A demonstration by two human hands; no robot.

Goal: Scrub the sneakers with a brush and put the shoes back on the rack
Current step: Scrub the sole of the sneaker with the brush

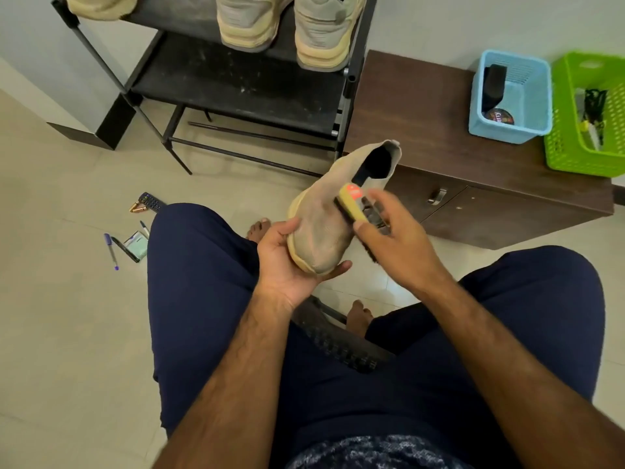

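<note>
A beige knit sneaker is gripped at the toe by the left hand and scrubbed with a yellow-backed brush held in the right hand, its return to the nearby black metal rack judged outstanding.

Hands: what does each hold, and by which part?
Left hand grips the sneaker by its toe; right hand grips the brush by its back.

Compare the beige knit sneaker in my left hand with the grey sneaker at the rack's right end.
The beige knit sneaker is held tilted in the left hand, with the yellow-backed brush against it. The grey chunky-soled sneaker stands flat on the black metal rack, heel toward the camera. The knit one has a sock-like collar, and the grey one has a layered, panelled heel. Both have cream soles.
</note>
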